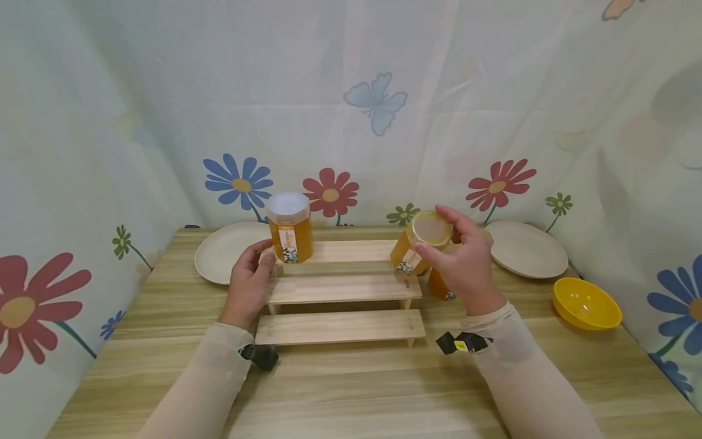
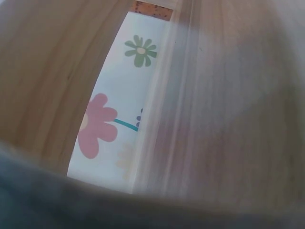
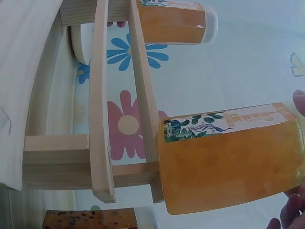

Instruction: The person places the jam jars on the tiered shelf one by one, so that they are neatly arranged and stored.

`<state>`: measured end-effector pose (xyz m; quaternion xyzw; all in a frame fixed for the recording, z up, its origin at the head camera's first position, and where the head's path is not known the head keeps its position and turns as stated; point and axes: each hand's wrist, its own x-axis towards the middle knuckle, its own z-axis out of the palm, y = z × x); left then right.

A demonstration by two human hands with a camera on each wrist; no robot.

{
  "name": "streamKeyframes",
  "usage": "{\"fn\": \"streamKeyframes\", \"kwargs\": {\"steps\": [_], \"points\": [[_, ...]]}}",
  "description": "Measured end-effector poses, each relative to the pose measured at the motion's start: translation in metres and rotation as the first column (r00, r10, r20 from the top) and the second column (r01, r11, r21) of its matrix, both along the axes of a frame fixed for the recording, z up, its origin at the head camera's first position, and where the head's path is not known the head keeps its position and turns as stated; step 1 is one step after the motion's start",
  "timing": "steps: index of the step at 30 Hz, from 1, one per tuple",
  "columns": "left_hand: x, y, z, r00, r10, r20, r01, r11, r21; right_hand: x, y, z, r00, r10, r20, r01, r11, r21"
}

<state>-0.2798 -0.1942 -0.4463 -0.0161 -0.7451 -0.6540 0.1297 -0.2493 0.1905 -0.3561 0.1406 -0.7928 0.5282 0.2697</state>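
Right hand [image 1: 466,262] grasps the tilted amber honey jar [image 1: 419,244] by its lid at the three-tier wooden step rack's [image 1: 340,286] 3 o'clock end; released left hand [image 1: 249,283] steadies the rack. Risk: tilted jar slipping off the edge

Both arms wear thin, pale cream sleeves reaching to the wrists, slightly sheer. A small black camera unit is strapped under each wrist; the one on the right wrist carries a little yellow mark. The left hand [image 1: 248,284] and right hand [image 1: 464,262] are bare.
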Motion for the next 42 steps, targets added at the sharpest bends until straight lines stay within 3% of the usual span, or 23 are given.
{"fn": "streamKeyframes", "kwargs": {"steps": [8, 19, 29, 42], "points": [[0.001, 0.001, 0.0, 1.0, 0.002, -0.002, -0.002, 1.0, -0.005, -0.001, 0.001, 0.001, 0.994, 0.012, 0.108, -0.009, 0.999, -0.035], [0.0, -0.001, -0.002, 1.0, 0.014, -0.014, -0.014, 1.0, -0.006, -0.004, -0.001, 0.001, 0.993, -0.041, 0.114, 0.039, 0.999, 0.024], [0.003, 0.002, 0.002, 1.0, 0.004, 0.0, -0.004, 1.0, 0.006, -0.011, 0.0, 0.006, 0.987, -0.018, 0.161, 0.013, 0.999, 0.029], [0.003, 0.003, 0.002, 1.0, -0.002, -0.015, 0.002, 1.0, 0.024, -0.029, 0.0, 0.015, 0.96, 0.132, 0.247, -0.126, 0.991, -0.041]]}}
